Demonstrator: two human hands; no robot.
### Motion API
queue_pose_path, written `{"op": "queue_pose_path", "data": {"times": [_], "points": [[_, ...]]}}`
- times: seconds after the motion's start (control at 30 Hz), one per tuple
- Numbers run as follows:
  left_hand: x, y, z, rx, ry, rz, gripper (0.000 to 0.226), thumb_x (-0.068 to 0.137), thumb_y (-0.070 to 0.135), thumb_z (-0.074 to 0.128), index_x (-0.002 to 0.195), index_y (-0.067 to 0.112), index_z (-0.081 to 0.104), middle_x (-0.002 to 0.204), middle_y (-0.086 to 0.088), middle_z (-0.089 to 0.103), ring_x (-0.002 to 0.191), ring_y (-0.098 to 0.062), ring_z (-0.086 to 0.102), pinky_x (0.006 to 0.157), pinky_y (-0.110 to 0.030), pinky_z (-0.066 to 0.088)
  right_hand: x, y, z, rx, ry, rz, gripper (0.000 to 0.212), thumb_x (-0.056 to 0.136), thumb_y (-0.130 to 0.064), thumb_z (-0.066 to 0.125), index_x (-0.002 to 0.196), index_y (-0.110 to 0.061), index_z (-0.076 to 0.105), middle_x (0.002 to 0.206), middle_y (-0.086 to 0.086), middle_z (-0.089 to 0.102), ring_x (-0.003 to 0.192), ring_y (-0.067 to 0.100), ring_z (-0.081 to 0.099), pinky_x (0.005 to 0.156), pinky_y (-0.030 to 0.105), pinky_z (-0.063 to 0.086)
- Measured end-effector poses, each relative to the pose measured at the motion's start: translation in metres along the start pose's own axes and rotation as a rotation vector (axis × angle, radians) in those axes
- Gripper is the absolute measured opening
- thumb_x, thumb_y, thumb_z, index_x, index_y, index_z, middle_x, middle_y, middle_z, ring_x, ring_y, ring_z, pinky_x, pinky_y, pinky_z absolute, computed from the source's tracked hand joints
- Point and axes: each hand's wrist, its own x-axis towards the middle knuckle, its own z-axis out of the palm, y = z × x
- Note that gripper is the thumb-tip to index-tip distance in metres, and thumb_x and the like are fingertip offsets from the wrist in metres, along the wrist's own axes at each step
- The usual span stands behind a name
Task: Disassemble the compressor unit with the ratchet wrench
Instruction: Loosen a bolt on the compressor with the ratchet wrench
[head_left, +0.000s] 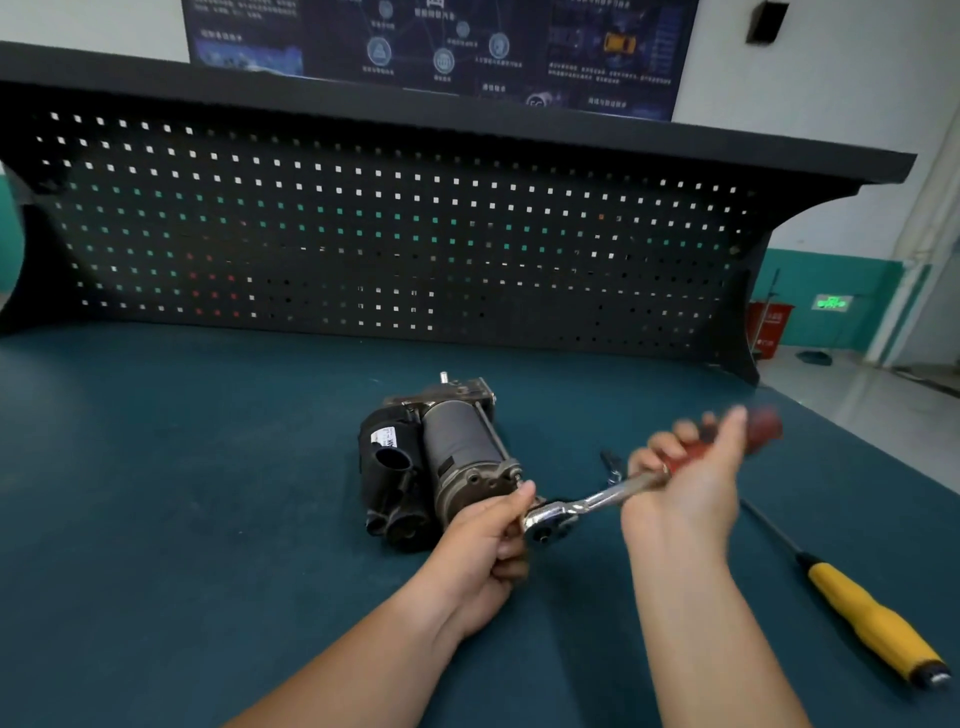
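Compressor unit (441, 457), one only, lies on its side near the middle of the teal workbench (208, 467), in front of the black pegboard (363, 234). One ratchet wrench (597, 501) meets the unit's near metal end. Both hands are on this wrench. The left hand (488, 551) curls its fingers around the chrome head, thumb against the unit. The right hand (691, 478), blurred, grasps the red handle. One yellow-handled screwdriver (872, 623) lies on the bench to the right, well apart from the unit. A small metal piece (612, 462) sits behind the wrench shaft, too blurred to identify.
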Motion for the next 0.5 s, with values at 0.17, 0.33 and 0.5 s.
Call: {"op": "queue_pose_path", "data": {"times": [0.17,0.33,0.5], "points": [[0.001,-0.001,-0.001,-0.022,-0.001,-0.005,0.022,0.064,0.031,0.068,0.052,0.019,0.055,0.05,0.008,0.035,0.031,0.0,0.024,0.035,-0.012,0.014,0.009,0.003,-0.019,0.093,0.213,0.141,0.034,0.096,-0.045,0.047,0.071,-0.022,0.04,0.051,-0.012,0.039,0.035,0.002,0.034,0.035,0.013,0.026],[0.0,0.001,-0.001,0.0,0.001,-0.038,0.025,0.063,0.03,0.069,0.044,0.017,0.058,0.049,0.009,0.033,0.032,0.0,0.024,0.033,-0.012,0.013,-0.01,0.009,0.029,-0.271,-0.286,-0.174,0.017,0.095,-0.029,0.053,0.081,-0.021,0.046,0.051,-0.012,0.044,0.038,0.0,0.033,0.035,0.013,0.024],[0.002,0.001,-0.004,-0.081,0.038,-0.068,0.034,0.088,0.002,0.049,0.057,0.016,0.047,0.053,0.002,0.032,0.045,-0.004,0.021,0.049,-0.019,0.013,-0.048,0.047,0.06,-1.035,-1.067,-0.261,0.015,0.077,-0.028,0.072,0.072,-0.032,0.058,0.058,-0.017,0.057,0.053,0.0,0.049,0.052,0.02,0.044]]}}
